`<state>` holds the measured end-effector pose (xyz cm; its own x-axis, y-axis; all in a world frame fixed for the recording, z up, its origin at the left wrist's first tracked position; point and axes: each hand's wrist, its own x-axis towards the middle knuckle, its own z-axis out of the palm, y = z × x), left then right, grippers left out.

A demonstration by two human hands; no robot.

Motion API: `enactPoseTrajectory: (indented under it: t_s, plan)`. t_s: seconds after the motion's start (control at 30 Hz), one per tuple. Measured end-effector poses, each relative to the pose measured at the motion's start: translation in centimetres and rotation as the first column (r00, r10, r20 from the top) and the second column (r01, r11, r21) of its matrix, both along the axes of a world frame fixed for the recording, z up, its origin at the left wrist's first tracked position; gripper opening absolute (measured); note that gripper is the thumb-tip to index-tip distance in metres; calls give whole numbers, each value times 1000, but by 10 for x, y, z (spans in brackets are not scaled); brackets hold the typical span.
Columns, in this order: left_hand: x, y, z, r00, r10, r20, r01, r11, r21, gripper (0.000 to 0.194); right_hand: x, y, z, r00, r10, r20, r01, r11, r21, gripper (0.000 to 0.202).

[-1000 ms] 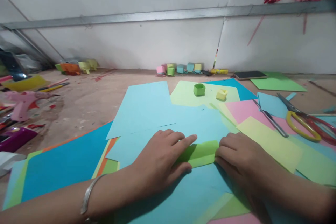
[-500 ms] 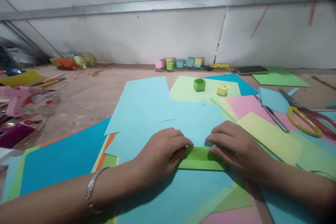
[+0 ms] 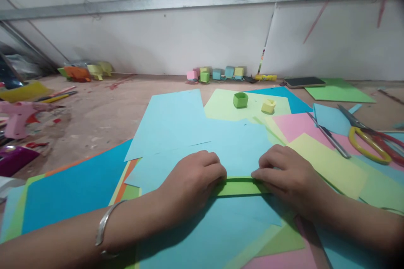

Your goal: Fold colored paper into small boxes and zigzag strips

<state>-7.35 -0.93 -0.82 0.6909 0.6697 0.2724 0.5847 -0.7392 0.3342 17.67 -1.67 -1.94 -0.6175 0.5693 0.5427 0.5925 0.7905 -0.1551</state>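
A narrow green paper strip [image 3: 241, 188] lies across light blue sheets [image 3: 202, 235], its far edge folded up along the length. My left hand [image 3: 197, 178] grips the strip's left end with curled fingers, the thumb mostly hidden. At the right end my right hand [image 3: 285, 178] pinches the same strip between thumb and fingers. Beyond the hands, a small green paper box [image 3: 240, 100] and a small yellow paper piece [image 3: 268, 106] sit on a pale green sheet [image 3: 217, 107].
Scissors [image 3: 369, 145] and a silvery pen-like tool [image 3: 334, 141] lie at right on coloured paper. A pink glue gun [image 3: 17, 117] and a purple object [image 3: 15, 159] are at left. Small paper cubes [image 3: 217, 74] and a dark phone-like slab [image 3: 304, 82] stand by the wall.
The strip's far edge has folded over toward me, and the strip looks narrower. My right fingers have closed down onto it; my left fingers have curled in more.
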Motion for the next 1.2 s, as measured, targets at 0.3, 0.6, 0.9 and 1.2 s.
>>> enactPoseTrajectory:
  t_s: [0.3, 0.6, 0.9, 1.2]
  plan:
    - [2, -13, 2, 956, -40, -290, 131, 945, 300, 27, -5, -12, 6, 979, -3, 203, -54, 960, 274, 33]
    - [2, -17, 1, 943, -46, -329, 173, 913, 369, 24, -7, -17, 6, 963, 35, 268, -123, 940, 318, 31]
    - [4, -17, 2, 940, -81, -332, 206, 910, 361, 25, -8, -21, 7, 952, 10, 307, -99, 957, 274, 37]
    - [7, -15, 7, 914, -94, -394, 226, 925, 305, 14, -10, -29, 12, 916, -49, 397, -59, 965, 256, 29]
